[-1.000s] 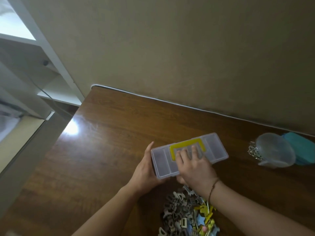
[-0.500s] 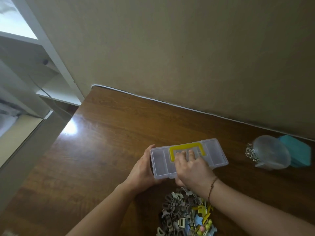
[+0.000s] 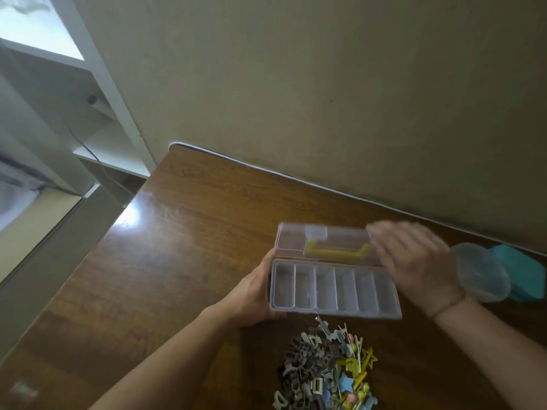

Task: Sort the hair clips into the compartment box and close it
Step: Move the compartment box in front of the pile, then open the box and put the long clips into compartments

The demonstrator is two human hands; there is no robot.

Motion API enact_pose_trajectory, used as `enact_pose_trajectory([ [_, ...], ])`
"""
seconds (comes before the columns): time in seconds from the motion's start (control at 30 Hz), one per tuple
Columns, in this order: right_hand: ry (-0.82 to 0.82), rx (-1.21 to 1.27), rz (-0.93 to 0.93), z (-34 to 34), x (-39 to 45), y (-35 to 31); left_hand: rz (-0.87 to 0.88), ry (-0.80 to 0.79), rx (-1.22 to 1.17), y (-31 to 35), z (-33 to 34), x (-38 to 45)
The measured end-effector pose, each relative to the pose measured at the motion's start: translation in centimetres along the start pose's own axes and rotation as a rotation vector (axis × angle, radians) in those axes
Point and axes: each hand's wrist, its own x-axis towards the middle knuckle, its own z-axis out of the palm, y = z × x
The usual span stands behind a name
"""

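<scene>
Compartment box (image 3: 334, 288) on the bench (image 3: 183, 247), lid (image 3: 322, 241) raised. Left hand (image 3: 251, 294) grips its end; blurred right hand (image 3: 414, 258), fingers extended, touches the lid. Steady the base and swing the lid fully back before loading hair clips (image 3: 325, 371).

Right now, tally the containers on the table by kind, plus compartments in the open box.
Compartment box, lid open: 1
Compartments visible in it, all look empty: 6
Clear round tub: 1
Teal container: 1
Total containers: 3
The hair clips lie in one heap, too tangled to count.
</scene>
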Motion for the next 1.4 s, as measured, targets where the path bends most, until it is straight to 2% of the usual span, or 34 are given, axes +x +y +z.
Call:
enact_pose_trajectory([
  [0.07,-0.027,0.014,0.193,1.6,1.9,0.8,0.011,-0.028,0.009,0.2,-0.3,0.1],
  [0.17,-0.383,0.056,0.447,5.2,1.9,1.5,0.01,-0.021,-0.024,-0.1,0.2,-0.2],
  [0.2,-0.44,0.113,0.507,5.9,1.3,1.5,-0.007,-0.012,-0.031,-0.4,0.4,-0.2],
  [0.23,-0.405,0.181,0.564,6.0,0.4,1.3,-0.022,-0.01,-0.032,-0.7,0.6,-0.3],
  [0.3,-0.139,0.292,0.643,4.6,-1.8,0.1,-0.018,-0.02,-0.038,-1.0,0.9,-0.3],
  [0.37,0.17,0.317,0.586,2.3,-4.5,-2.3,0.016,-0.027,-0.042,-1.3,1.1,-0.4],
  [0.43,0.248,0.372,0.384,0.8,-7.7,-5.6,0.034,-0.013,-0.029,-1.9,1.3,-0.3],
  [0.47,0.191,0.437,0.285,0.6,-9.1,-7.3,0.047,-0.003,-0.021,-2.2,1.4,-0.2],
  [0.53,-0.029,0.541,0.169,1.2,-11.1,-9.3,0.081,0.015,0.012,-2.6,1.7,-0.2],
  [0.6,-0.231,0.542,0.141,2.1,-12.0,-10.8,0.123,0.046,0.048,-2.6,2.1,-0.4],
  [0.67,-0.313,0.494,0.145,2.9,-12.2,-11.8,0.182,0.099,0.092,-2.8,2.7,-0.8],
  [0.73,-0.334,0.467,0.166,3.4,-12.6,-12.7,0.228,0.152,0.146,-3.2,3.4,-1.1],
  [0.93,-0.243,0.313,0.143,4.2,-14.2,-13.8,0.35,0.214,0.169,-3.9,4.2,-1.7],
  [1.13,-0.438,0.052,0.229,1.1,-14.7,-14.6,0.411,0.247,0.27,-4.1,5.2,-2.5],
  [1.2,-0.451,0.003,0.245,0.6,-15.1,-14.8,0.425,0.257,0.32,-4.1,5.5,-2.8],
  [1.33,-0.582,0.048,0.34,0.3,-15.4,-14.7,0.379,0.272,0.369,-3.8,5.7,-3.4],
  [1.4,-0.589,0.105,0.402,0.2,-15.9,-14.5,0.347,0.269,0.333,-3.3,5.9,-3.7],
])
